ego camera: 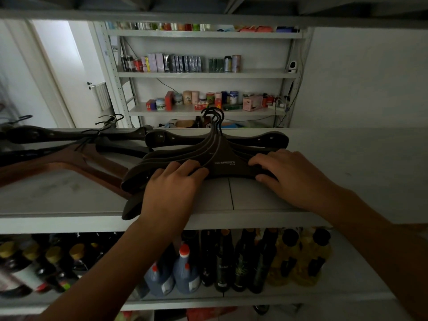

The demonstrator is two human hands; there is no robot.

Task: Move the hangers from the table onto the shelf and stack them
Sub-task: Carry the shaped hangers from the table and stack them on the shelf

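A stack of several dark brown hangers (217,156) lies on the white shelf (231,198), hooks pointing away from me. My left hand (171,188) rests on the stack's left arms, fingers spread flat over them. My right hand (291,177) grips the right arms, thumb under the front edge. The left ends of the lower hangers stick out past the shelf's front edge. More dark hangers (69,135) and a reddish-brown wooden hanger (69,165) lie loosely on the shelf's left part.
Below the shelf stand dark bottles (231,258), blue jugs (183,272) and yellow oil bottles (303,258). Behind is a second rack (208,75) with boxes and jars. A white wall (366,77) rises at the right, a doorway at the left.
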